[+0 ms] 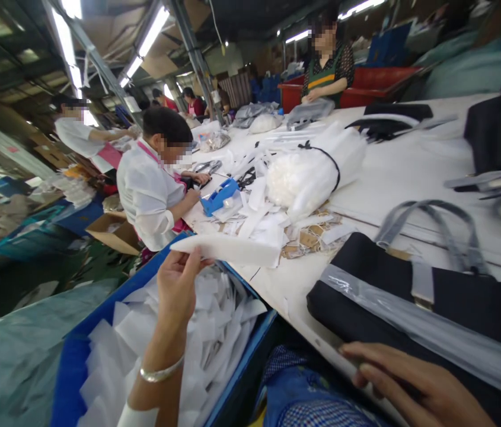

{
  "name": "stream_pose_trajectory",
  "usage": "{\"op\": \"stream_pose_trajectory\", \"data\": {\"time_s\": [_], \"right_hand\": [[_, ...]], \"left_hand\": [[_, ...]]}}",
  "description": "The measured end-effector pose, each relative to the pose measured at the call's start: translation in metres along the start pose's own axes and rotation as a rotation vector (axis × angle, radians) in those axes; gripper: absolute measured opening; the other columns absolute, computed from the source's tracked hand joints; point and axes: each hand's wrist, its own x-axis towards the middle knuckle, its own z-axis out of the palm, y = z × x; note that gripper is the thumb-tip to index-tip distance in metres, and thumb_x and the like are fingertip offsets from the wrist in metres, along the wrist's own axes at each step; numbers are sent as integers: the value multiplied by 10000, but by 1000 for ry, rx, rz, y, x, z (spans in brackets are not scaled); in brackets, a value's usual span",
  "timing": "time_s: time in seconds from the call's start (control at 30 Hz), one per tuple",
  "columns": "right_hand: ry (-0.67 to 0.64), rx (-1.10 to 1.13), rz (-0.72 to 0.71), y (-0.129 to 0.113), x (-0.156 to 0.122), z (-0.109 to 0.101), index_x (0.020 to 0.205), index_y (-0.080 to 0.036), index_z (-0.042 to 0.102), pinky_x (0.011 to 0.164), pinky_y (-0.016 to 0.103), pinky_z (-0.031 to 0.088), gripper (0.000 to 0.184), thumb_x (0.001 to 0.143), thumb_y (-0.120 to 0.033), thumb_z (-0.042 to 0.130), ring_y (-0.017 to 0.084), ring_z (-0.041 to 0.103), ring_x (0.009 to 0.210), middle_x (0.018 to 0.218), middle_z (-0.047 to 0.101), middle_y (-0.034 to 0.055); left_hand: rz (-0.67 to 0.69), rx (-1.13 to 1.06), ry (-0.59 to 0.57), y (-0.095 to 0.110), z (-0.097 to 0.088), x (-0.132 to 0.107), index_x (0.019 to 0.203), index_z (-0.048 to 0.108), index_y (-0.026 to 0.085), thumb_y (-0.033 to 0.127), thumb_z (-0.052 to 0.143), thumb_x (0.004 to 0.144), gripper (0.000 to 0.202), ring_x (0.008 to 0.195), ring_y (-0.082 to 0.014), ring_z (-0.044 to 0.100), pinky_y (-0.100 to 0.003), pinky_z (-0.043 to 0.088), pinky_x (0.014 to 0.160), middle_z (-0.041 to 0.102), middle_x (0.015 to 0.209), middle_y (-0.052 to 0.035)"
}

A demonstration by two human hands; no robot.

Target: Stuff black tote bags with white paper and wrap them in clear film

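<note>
My left hand (176, 287), with a silver bangle at the wrist, pinches one end of a white foam sheet (239, 250) between thumb and fingers. The sheet stretches to the right over the table edge. Below that hand, a blue bin (72, 362) holds many similar white sheets. At the lower right, my right hand (414, 379) is open, fingers stretched out and apart, beside the front edge of a black bag (366, 261). The bag lies on the table with grey wrapped handles (437, 207) and a clear plastic-covered strip. Whether the right fingers touch the bag is unclear.
On the white table (404, 163) lie a bundle of white foam (312, 175) tied with black cord, a blue tape dispenser (220, 197) and a heap of tags (315, 234). A co-worker in white (150, 184) works across the left edge; another person (328, 71) stands at the back.
</note>
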Motion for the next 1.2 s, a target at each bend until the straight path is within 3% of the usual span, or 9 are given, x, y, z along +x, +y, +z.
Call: {"op": "stream_pose_trajectory", "data": {"time_s": [0.1,0.2,0.4,0.5,0.6,0.7,0.9,1.1,1.2], "right_hand": [[-107,414,165,-28,21,-2,1308,-267,653,618,313,611,560,945,-655,477,228,690,726,956,740,108],[-15,849,272,-39,30,-12,1370,-250,591,459,234,499,752,896,-796,388,182,623,671,1100,693,164],[254,955,406,-36,32,-55,784,-188,693,467,158,407,378,858,-559,706,91,416,560,696,567,10],[424,790,400,-23,50,-85,888,-196,721,596,164,490,255,804,-419,810,116,512,693,800,617,7],[682,571,344,-2,81,-121,943,-201,736,731,202,536,344,741,-453,854,157,591,830,934,686,26],[724,350,317,21,119,-153,939,-187,738,814,246,537,357,758,-482,824,192,626,895,969,709,50],[419,268,312,53,192,-184,1014,-186,701,919,337,508,275,857,-410,732,251,620,1036,1041,710,96],[27,208,424,70,244,-201,861,-123,722,693,256,492,340,724,-409,844,172,607,750,841,704,78],[-318,171,512,75,259,-198,758,-122,726,641,246,479,365,631,-425,886,155,591,662,727,683,45]], "left_hand": [[31,-310,-111,11,52,-21,994,669,179,345,772,860,238,903,-201,692,-334,617,823,704,966,-36],[63,-482,-512,12,94,-45,1019,650,192,287,706,930,141,1080,-257,662,-401,571,945,695,1055,-72],[201,-583,-1194,19,144,-64,1022,691,193,144,677,892,140,1158,-292,622,-440,498,1037,699,1121,-94],[181,-416,-1088,1,173,-56,1130,697,224,148,634,894,256,1253,-275,554,-394,472,1056,611,1326,-79],[38,-64,-869,-34,206,-49,1238,659,206,264,557,960,302,1108,-252,626,-353,542,879,655,1238,-91],[3,226,-938,-63,230,-50,1196,690,197,379,612,947,318,904,-244,662,-372,528,826,711,1053,-65],[-47,218,-966,-74,243,-59,1167,707,231,295,759,813,364,838,-220,631,-333,485,808,689,902,-12],[-77,-3,-933,-65,245,-63,1121,708,239,82,718,752,402,788,-156,599,-256,456,733,645,880,19],[-51,-74,-928,-63,246,-66,1129,701,235,54,684,765,407,798,-148,601,-243,466,732,665,958,5]]}}
